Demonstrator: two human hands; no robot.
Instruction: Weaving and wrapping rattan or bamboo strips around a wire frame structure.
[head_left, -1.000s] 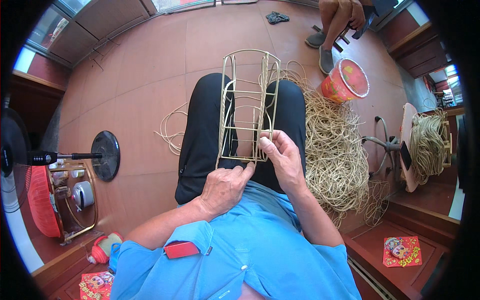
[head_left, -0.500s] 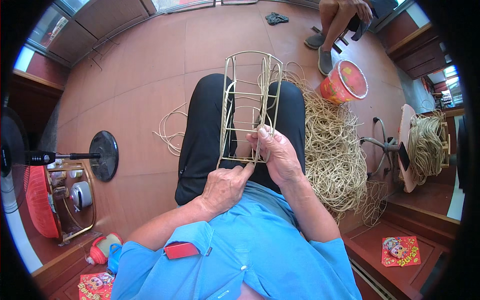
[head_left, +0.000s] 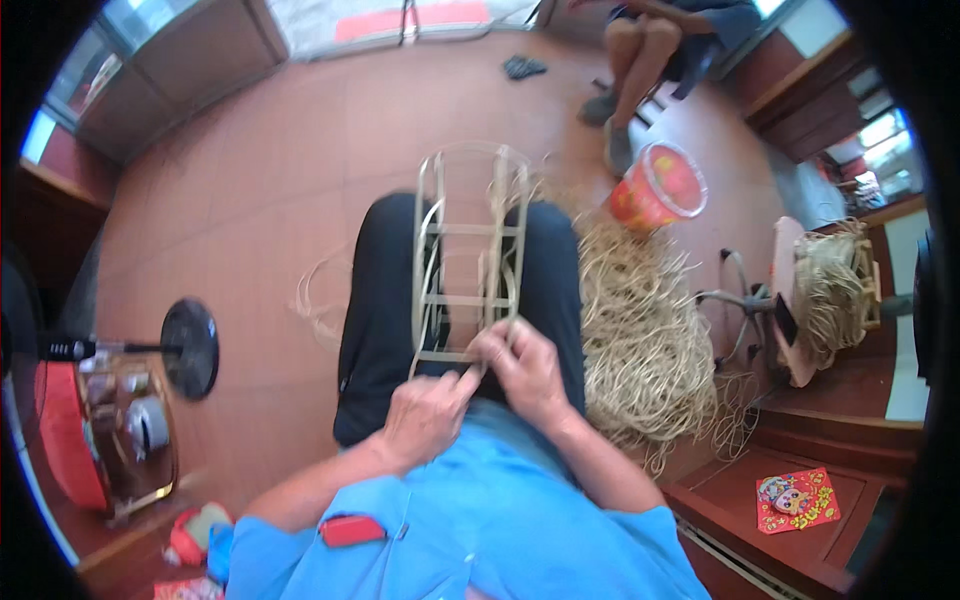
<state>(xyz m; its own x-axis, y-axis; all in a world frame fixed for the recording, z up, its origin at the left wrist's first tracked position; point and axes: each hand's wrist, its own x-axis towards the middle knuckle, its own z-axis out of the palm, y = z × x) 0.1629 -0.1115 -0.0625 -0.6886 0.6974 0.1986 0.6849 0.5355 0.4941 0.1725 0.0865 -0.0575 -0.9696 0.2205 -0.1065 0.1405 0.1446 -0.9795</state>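
Observation:
A narrow, pale frame (head_left: 460,300) with long rails and cross rungs lies lengthwise over my lap, its rounded end pointing away from me. Strands of pale cord run along its right rail. My left hand (head_left: 425,415) is curled at the near left corner, its index finger reaching toward the other hand. Thumb and fingers of my right hand (head_left: 528,372) pinch the near right corner. The fingertips of both hands meet there, slightly blurred, and hide what lies between them.
A big heap of pale cord (head_left: 645,350) lies right of my legs, below a red bucket (head_left: 660,188). Beyond sits another person (head_left: 640,60). More cord hangs over a chair (head_left: 790,300) at right. A black fan base (head_left: 190,348) stands at left.
My right hand has come down the right rail to the near corner, close to my left fingertips. The frame now lies lower and flatter. The whole view has shifted somewhat.

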